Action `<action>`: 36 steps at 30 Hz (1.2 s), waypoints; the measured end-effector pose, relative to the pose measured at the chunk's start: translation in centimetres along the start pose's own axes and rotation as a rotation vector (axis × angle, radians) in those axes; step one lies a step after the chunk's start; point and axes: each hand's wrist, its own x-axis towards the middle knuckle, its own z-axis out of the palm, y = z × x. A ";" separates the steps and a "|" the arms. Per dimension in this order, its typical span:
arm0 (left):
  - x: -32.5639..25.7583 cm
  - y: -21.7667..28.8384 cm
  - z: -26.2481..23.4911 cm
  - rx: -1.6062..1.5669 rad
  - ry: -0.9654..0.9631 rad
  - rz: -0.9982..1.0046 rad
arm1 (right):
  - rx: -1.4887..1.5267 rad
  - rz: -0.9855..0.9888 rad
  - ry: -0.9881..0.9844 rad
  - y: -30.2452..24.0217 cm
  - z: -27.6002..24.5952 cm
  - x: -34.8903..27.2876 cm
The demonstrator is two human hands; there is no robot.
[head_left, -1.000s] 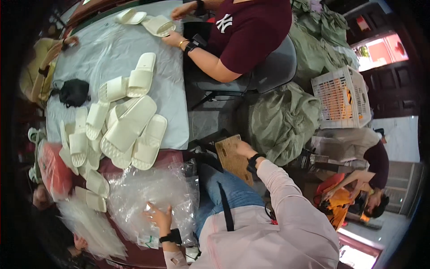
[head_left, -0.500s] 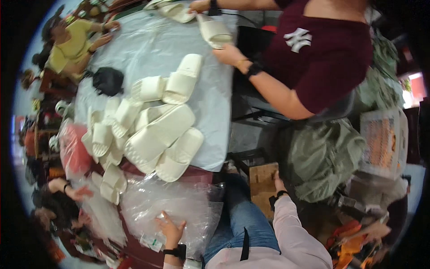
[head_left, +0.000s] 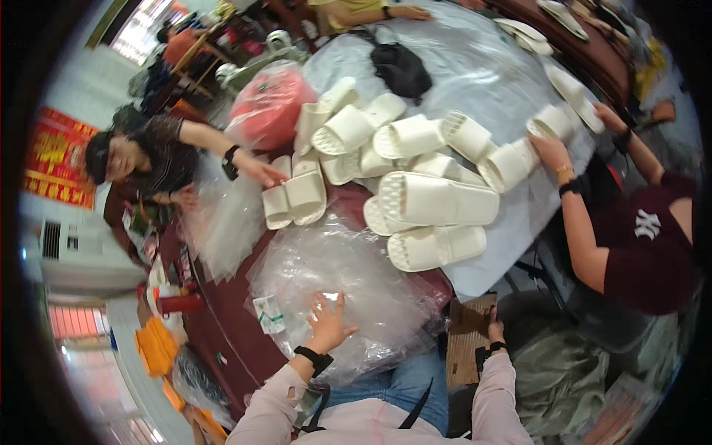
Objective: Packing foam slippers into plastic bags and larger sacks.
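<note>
My left hand (head_left: 331,323) rests with its fingers spread on a pile of clear plastic bags (head_left: 297,259) at the table's near side. Low on the right, my right hand (head_left: 495,328) is at the right edge of a brown piece of cardboard (head_left: 472,341), seemingly gripping it, with some fingers hidden. Beyond the bags lies a heap of cream slippers (head_left: 437,199), several of them overlapping. A co-worker's hand at left touches a pair of slippers (head_left: 295,194). At right, another co-worker in a maroon shirt has both hands on slippers (head_left: 552,122).
A black bag (head_left: 400,70) and a pink plastic-wrapped bundle (head_left: 271,104) are beyond the slippers. More clear plastic (head_left: 226,222) is at the left co-worker. Grey-green sacking (head_left: 560,363) lies right of my right arm. Orange items (head_left: 156,347) stand at lower left.
My view has swung left, so the table appears turned. The left co-worker's hand has come onto the slipper pair. My left hand stays spread on the bags; my right stays at the cardboard.
</note>
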 end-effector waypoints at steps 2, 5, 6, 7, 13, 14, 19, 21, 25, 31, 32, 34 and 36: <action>-0.2 -0.1 0.7 -0.011 0.023 -0.011 | -0.054 -0.039 -0.061 -1.5 -0.4 1.8; -0.3 0.4 0.8 -0.007 0.056 -0.003 | -0.183 -0.180 0.018 -2.1 -0.5 4.4; -0.7 0.4 0.8 -0.008 0.073 0.002 | 0.017 -0.165 -0.001 -0.8 1.0 6.9; 0.6 1.6 0.6 -0.062 0.061 0.063 | -0.021 -0.170 0.072 6.2 -7.0 11.6; 1.3 1.7 0.9 -0.064 0.058 0.058 | -0.930 -0.887 -0.155 2.3 -6.5 10.3; -0.8 -0.1 1.6 -0.060 0.064 -0.036 | -1.030 -0.196 -0.287 -5.4 -3.0 3.8; 0.3 0.5 1.0 -0.132 0.137 0.050 | -1.332 -0.565 -0.914 -12.3 -8.2 -6.1; 0.1 0.0 1.3 -0.179 0.149 0.021 | -1.121 -0.722 -1.128 -21.4 -5.7 -13.5; -0.9 -0.1 1.1 -0.272 0.270 0.057 | -0.448 -0.897 -0.914 -31.6 3.4 -21.7; -2.3 -1.9 3.6 -0.507 0.613 0.112 | -0.793 -1.555 -0.339 -34.2 18.0 -19.8; -2.2 -3.3 4.5 -0.510 0.616 0.112 | -0.796 -1.558 -0.337 -34.0 19.0 -19.5; -1.8 -6.5 6.1 -0.564 0.912 -0.458 | -0.958 -1.420 -0.232 -33.8 20.5 -18.4; -1.3 -9.3 4.0 -0.735 0.896 -0.636 | -0.950 -1.306 -0.157 -34.1 20.8 -15.7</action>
